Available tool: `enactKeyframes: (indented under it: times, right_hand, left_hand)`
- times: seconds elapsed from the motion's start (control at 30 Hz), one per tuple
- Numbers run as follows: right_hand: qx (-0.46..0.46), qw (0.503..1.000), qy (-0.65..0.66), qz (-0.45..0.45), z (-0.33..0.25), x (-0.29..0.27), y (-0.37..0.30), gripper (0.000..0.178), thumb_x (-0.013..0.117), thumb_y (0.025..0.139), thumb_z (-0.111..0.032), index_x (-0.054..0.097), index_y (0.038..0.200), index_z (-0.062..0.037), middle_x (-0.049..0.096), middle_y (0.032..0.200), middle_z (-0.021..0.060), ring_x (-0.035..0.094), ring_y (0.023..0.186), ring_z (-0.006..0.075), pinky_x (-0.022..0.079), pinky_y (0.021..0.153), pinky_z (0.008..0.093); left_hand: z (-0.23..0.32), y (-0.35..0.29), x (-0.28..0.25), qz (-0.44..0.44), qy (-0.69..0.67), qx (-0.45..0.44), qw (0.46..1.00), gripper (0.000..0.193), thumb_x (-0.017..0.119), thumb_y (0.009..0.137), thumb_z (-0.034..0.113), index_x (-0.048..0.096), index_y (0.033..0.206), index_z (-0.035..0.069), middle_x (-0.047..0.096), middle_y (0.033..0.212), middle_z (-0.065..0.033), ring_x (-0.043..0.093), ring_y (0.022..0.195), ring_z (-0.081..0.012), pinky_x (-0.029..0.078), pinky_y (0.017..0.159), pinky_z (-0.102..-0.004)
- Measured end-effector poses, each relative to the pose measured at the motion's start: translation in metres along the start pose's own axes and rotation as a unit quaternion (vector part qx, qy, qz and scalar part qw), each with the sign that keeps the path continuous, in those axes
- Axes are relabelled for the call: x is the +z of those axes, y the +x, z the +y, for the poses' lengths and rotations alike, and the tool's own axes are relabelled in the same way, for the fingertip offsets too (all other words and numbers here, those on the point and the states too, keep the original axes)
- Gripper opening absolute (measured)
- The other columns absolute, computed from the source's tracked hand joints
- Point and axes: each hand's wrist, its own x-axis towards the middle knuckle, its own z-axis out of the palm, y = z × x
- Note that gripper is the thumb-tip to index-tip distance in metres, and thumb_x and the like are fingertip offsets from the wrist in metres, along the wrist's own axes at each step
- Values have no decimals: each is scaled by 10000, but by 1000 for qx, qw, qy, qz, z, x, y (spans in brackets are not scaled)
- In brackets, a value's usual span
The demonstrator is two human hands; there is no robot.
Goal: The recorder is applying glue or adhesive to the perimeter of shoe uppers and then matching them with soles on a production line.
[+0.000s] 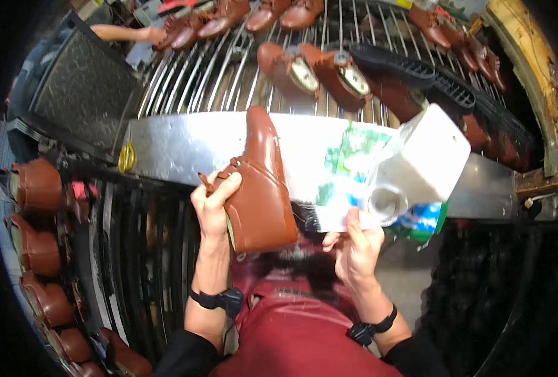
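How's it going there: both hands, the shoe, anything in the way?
Left hand gripping brown shoe. Right hand pinching dark-bristled brush beside it. White jug close beyond right hand; nothing visible between brush and shoe.

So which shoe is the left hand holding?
The brown lace-up ankle boot, toe pointing away, in the left hand; other brown shoes sit on the silver barred rack or at far left.

You have room over the left of the metal ledge, between the yellow bundle at its left end and the boot in your left hand. The big white jug blocks much of the right. Past the back edge, you can cross bare bars on the left, but brown shoes block the middle.
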Motion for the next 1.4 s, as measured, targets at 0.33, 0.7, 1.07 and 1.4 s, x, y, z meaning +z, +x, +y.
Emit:
enactKeyframes:
  times: [0.33,0.7,1.07,1.4]
  right_hand:
    - [-115,992,-33,26,-29,7,13,204,650,1064,-168,557,986,-5,678,736,162,685,551,260,590,497,386]
    - [-77,986,-145,-26,-34,-30,21,451,624,1084,-355,588,1371,-10,650,924,34,539,642,88,397,553,210]
    - [-67,989,-106,-74,-12,-19,-1,305,653,1056,-181,635,1224,72,700,816,153,644,551,206,522,459,310]
    - [-326,903,-268,80,-44,-47,-3,241,731,1008,-103,683,1130,99,723,831,149,669,590,166,557,525,283]
  left_hand:
    - [53,303,86,110,655,115,739,541,771,776,415,772,1168,41,743,1209,-241,716,1155,-413,578,983,-492]
    - [-2,-17,-61,146,454,373,796,450,808,812,203,704,1172,-47,708,1185,-246,662,1113,-433,529,969,-531]
    - [163,-414,-338,440,387,61,808,507,530,1039,370,627,1459,104,583,1502,-72,494,1410,-203,323,1202,-330]
    - [7,-384,-452,447,279,344,777,785,708,961,395,411,1581,16,463,1593,-183,413,1487,-316,258,1284,-517]
